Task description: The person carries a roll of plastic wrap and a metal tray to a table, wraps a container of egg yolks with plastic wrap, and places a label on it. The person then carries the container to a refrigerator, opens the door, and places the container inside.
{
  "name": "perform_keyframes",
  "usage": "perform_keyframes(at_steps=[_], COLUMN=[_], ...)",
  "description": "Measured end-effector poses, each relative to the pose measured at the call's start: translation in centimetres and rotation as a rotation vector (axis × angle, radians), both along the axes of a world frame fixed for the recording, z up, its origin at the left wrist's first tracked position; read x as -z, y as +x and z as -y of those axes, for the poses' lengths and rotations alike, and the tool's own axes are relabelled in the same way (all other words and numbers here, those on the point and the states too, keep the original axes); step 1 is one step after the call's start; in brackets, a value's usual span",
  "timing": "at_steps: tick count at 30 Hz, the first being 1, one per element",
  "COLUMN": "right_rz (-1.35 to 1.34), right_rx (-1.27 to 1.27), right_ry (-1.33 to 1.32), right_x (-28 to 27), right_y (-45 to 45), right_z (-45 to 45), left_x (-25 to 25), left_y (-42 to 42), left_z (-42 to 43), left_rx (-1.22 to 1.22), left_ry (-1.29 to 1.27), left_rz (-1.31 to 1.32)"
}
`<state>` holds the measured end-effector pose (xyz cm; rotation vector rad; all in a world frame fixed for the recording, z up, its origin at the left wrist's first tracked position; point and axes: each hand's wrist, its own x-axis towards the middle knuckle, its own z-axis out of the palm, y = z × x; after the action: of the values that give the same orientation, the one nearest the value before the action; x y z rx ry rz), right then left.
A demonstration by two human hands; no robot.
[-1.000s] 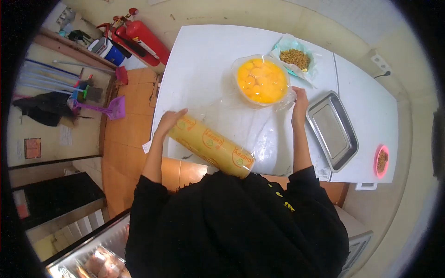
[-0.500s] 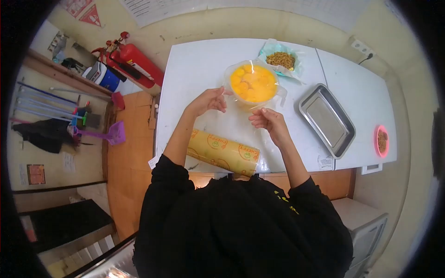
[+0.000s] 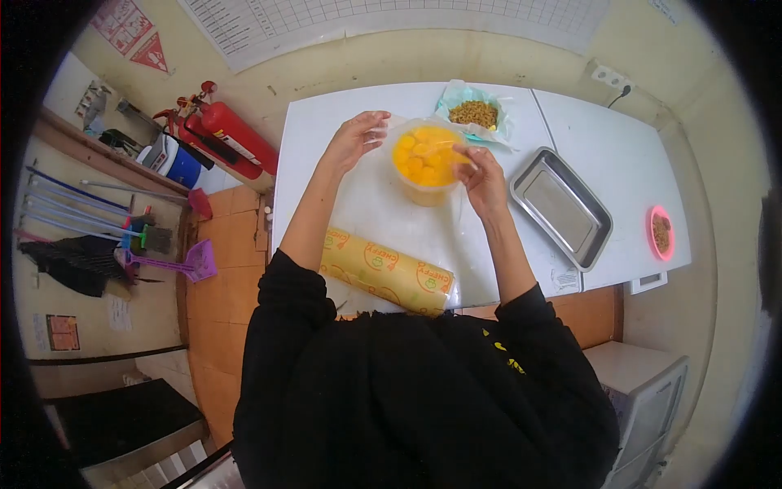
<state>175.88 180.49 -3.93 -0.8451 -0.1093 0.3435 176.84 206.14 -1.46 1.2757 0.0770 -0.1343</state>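
So both hands are up around a clear plastic tub (image 3: 423, 198) full of egg yolks (image 3: 422, 156), which sits on the white tabletop (image 3: 356, 213) in front of the person. Left hand (image 3: 357, 142) is in the air just off the tub's left side, grip half open with the fingers loosely curled. Can't tell if there's anything see-through pinched in there. Right hand (image 3: 484, 180) is at the tub's right side, fingers bent in toward the rim. That grip looks partly closed, but honestly I can't tell whether it's touching the tub or has hold of something.

Nearer the person there's a fat yellowish roll (image 3: 384, 271) with red CHEFFY print, lying at a slant, left end by the left forearm and right end close to the black top (image 3: 423, 391). Neither hand is on it.

Behind the tub, a bit right, is a paper-lined teal bowl (image 3: 445, 103) with brown crumbly stuff (image 3: 474, 113). A metal tray (image 3: 557, 204) lies angled to the right of the right hand, and a small pink bowl (image 3: 654, 246) is way over near the tabletop's right end.
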Motion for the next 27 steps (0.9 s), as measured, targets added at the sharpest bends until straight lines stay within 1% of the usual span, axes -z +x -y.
perform_keyframes(at_steps=[1, 3, 5, 7, 8, 9, 10, 11, 13, 15, 17, 18, 19, 20, 21, 22, 23, 24, 25, 26, 27], right_rz=[0.095, 0.117, 0.135, 0.245, 0.248, 0.385, 0.518, 0.523, 0.629, 0.612, 0.602, 0.428, 0.255, 0.258, 0.221, 0.181, 0.168, 0.331, 0.496, 0.492, 0.734], right_rx=[0.126, 0.153, 0.18, 0.3, 0.294, 0.344, 0.393, 0.39, 0.407, 0.354, 0.304, 0.278, 0.251, 0.253, 0.213, 0.171, 0.174, 0.141, 0.107, 0.109, 0.136], right_ry=[0.031, 0.047, 0.064, -0.093, -0.091, -0.233, -0.375, -0.37, -0.458, -0.409, -0.362, -0.242, -0.121, -0.12, 0.051, 0.221, 0.221, 0.172, 0.124, 0.125, -0.043], right_x=[0.3, -0.1, 0.0, 0.5, 0.2, -0.1, -0.3, -0.1, 0.6, -0.4, -0.9, -0.9, -0.8, -1.1, -1.6, -2.2, -2.5, -3.0, -3.7, -4.6, -5.6], right_y=[0.4, 1.3, 2.3, 3.4, 3.4, 3.4, 3.3, 3.7, 4.6, 4.7, 5.2, 5.5, 5.8, 5.9, 5.6, 5.5, 5.4, 5.3, 5.2, 4.8, 4.0], right_z=[-0.4, -0.9, -1.4, -2.0, -2.2, -2.3, -2.5, -2.6, -2.6, -2.4, -2.4, -2.5, -2.6, -2.6, -2.6, -2.7, -2.8, -2.9, -3.1, -3.3, -3.6], left_x=[0.3, 0.8, 0.8, 0.8, 0.6, 0.4, 0.4, 0.5, 0.8, 2.3, 2.3, 2.0, 2.0, 1.3, 0.6, -0.1, -0.3, -0.7, -1.1, -1.5, -2.1], left_y=[0.3, 0.8, 2.0, 3.1, 3.5, 3.9, 4.2, 4.6, 5.7, 7.7, 9.1, 9.6, 9.7, 9.0, 8.4, 8.0, 7.5, 7.2, 7.3, 7.5, 7.2], left_z=[0.0, -0.1, -0.5, -1.0, -1.2, -1.3, -1.1, -0.6, -0.7, -1.4, -1.4, -1.3, -1.3, -1.1, -1.0, -0.8, -0.7, -0.6, -1.0, -1.8, -2.2], left_rx=[-0.002, 0.009, 0.027, 0.041, 0.089, 0.137, 0.132, 0.122, 0.11, 0.284, 0.298, 0.312, 0.313, 0.253, 0.191, 0.193, 0.133, 0.072, 0.073, 0.077, 0.08], left_ry=[0.002, -0.247, -0.273, -0.3, -0.329, -0.356, -0.353, -0.381, -0.407, -0.469, -0.432, -0.396, -0.395, -0.483, -0.566, -0.563, -0.635, -0.707, -0.706, -0.641, -0.577], left_rz=[0.004, 0.044, 0.008, -0.03, -0.053, -0.074, -0.071, -0.07, -0.064, -0.22, -0.265, -0.314, -0.31, -0.09, 0.13, 0.129, 0.136, 0.15, 0.146, 0.188, 0.229])
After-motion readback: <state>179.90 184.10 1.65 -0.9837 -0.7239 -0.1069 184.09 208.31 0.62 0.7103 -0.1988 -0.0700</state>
